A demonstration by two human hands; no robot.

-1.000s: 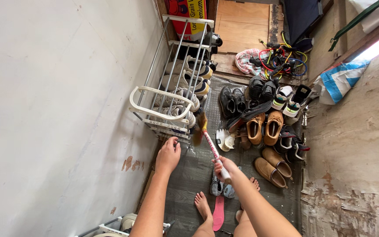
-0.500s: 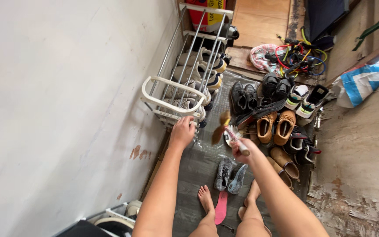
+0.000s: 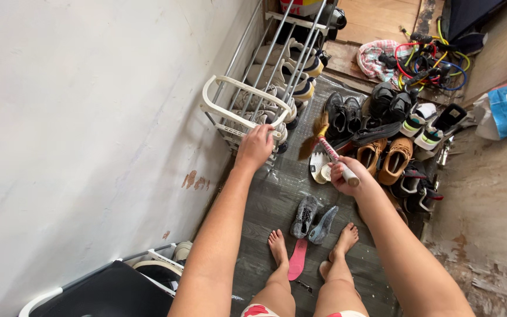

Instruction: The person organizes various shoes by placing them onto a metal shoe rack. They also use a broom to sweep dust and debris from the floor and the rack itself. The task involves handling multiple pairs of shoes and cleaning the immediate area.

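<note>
Against the pale wall on the left, a white metal shoe rack (image 3: 247, 108) is seen from above, its tiers filled with pale sneakers. Left hand (image 3: 255, 147) is laid on the near end rail of the rack, fingers curled over it; whether the rail is fully clasped cannot be told. Right hand (image 3: 347, 176) is closed around the pink-and-white handle of a small broom (image 3: 323, 141), the brown bristle head raised and pointing away, just beside the rack's near corner and above the dark floor mat (image 3: 277, 199). Brown boots (image 3: 385, 158), black shoes (image 3: 341, 114) and white sneakers with green trim (image 3: 426, 126) are crowded on the floor to the right of the broom. A grey pair of shoes (image 3: 312, 217) and a pink insole (image 3: 296, 259) lie between the person's bare feet (image 3: 278, 246). Coloured cords (image 3: 426, 58) are heaped at the far end.
</note>
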